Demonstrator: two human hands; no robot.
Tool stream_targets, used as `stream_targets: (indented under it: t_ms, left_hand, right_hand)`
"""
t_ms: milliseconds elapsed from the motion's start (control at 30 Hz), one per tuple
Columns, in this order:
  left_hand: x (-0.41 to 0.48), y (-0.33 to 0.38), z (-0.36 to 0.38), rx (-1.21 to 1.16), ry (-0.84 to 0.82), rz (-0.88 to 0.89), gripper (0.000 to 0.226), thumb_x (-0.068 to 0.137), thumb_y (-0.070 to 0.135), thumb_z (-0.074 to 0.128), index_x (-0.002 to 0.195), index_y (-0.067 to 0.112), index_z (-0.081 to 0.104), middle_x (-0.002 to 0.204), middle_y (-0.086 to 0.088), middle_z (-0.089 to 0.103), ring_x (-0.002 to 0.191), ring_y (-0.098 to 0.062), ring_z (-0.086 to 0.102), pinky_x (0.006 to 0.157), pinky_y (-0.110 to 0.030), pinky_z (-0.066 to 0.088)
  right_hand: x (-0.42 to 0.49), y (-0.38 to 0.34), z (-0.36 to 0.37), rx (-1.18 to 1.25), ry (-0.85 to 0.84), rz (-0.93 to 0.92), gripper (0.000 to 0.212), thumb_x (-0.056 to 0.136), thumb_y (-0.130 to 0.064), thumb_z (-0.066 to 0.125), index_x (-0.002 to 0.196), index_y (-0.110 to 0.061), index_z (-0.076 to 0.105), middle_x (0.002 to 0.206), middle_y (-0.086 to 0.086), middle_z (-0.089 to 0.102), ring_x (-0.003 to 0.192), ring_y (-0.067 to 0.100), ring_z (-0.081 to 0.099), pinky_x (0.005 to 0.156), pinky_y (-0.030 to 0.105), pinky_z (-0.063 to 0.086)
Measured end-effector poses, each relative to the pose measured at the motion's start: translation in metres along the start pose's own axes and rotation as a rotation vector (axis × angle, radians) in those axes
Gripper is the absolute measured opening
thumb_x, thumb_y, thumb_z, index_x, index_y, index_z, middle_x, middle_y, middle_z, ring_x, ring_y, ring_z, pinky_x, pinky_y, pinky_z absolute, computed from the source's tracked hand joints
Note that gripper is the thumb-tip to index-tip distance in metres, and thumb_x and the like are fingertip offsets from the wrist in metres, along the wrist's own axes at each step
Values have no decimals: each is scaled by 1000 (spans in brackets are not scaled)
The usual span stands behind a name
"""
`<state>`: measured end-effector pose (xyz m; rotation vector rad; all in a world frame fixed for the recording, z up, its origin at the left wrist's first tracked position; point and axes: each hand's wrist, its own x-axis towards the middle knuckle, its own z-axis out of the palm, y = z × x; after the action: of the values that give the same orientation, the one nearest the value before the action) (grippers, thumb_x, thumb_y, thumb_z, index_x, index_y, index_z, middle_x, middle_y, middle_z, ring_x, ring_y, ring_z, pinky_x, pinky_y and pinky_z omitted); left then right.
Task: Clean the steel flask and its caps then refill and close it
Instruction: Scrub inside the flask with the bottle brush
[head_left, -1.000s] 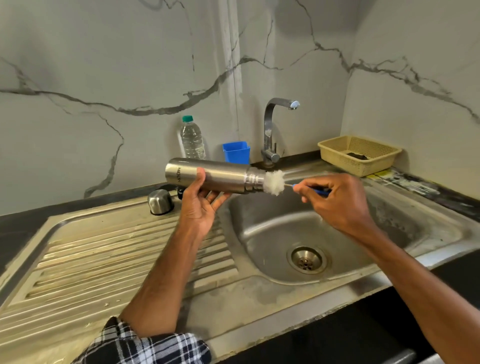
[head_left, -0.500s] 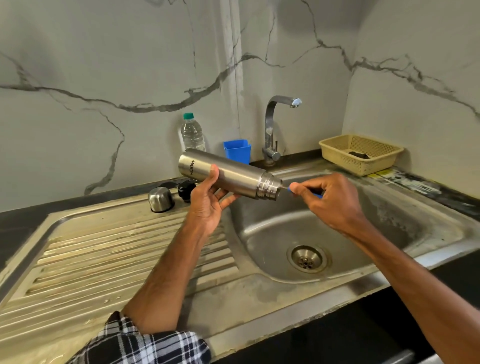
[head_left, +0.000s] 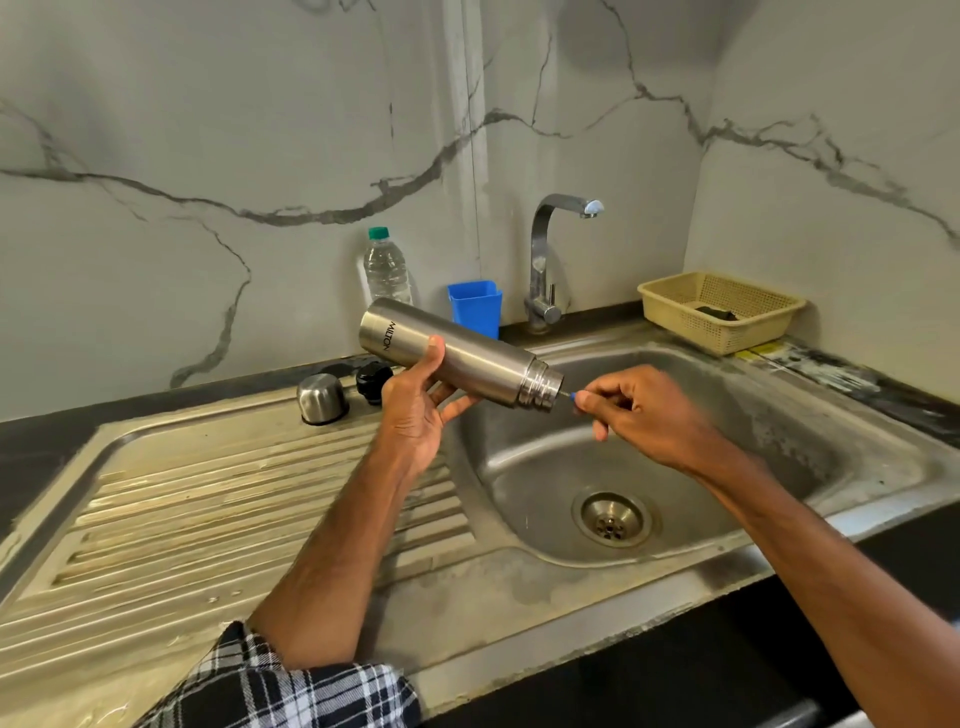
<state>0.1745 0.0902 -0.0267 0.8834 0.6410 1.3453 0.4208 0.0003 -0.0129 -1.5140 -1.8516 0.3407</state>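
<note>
My left hand (head_left: 415, 415) grips the steel flask (head_left: 467, 356) around its middle, holding it above the sink's left rim. The flask is tilted, its open threaded mouth pointing down and right over the basin. My right hand (head_left: 644, 415) pinches the blue handle of a bottle brush (head_left: 570, 396) right at the flask's mouth. The brush head is hidden inside the flask. The steel outer cap (head_left: 322, 399) and the black inner cap (head_left: 374, 380) sit on the back of the drainboard, left of my left hand.
The sink basin (head_left: 779, 431) with its drain (head_left: 612, 518) lies below the flask. A tap (head_left: 545, 260), a blue cup (head_left: 475, 306) and a plastic water bottle (head_left: 385, 270) stand along the back wall. A beige basket (head_left: 719, 312) sits at the back right. The ribbed drainboard (head_left: 208, 509) spreads left.
The white brush head was outside the flask's mouth a second ago; it has been pushed inside. The flask's mouth has tipped downward and my right hand has closed in on it.
</note>
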Motion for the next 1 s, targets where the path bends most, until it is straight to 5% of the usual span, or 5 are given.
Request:
stream_targets:
  t_ms: [200,300,367,667,1000]
  left_hand:
    - [-3,1,1,-60,47,-13,79,58,40,91,125,11,59,124,-18,70,120,-33,66,78,-45,63]
    - [-4,0,7,-27,42,3,101,40,48,99,125,10,60,121,-17,72,113,-30,70,79,-46,63]
    - [-1,3,2,-47,53,21,112,30,50,102,125,10,60,122,-17,72,111,-29,71,78,-46,63]
    - [-5,1,12,-73,14,0,115,27,51,102,125,10,59,119,-16,73,108,-28,72,74,-40,62]
    - [-4,3,12,-83,3,-9,113,28,49,102,124,10,60,117,-16,74,110,-30,71,76,-44,62]
  right_hand:
    - [-1,3,1,-198,230,-1,19,94,-39,64,85,-29,77,68,-13,69,64,5,62,60,29,49]
    - [0,-7,10,-223,227,-34,16,94,-36,65,88,-28,78,68,-10,68,61,7,60,54,25,43]
    - [-5,-5,3,-191,266,-43,13,92,-37,67,94,-31,79,77,-12,73,65,4,64,59,29,53]
    - [-4,-10,5,-251,400,-138,15,88,-35,73,98,-26,79,68,-11,71,56,4,60,50,21,43]
    - [-8,-6,-2,-231,456,-146,14,86,-34,77,97,-26,80,71,-12,73,58,3,63,51,22,49]
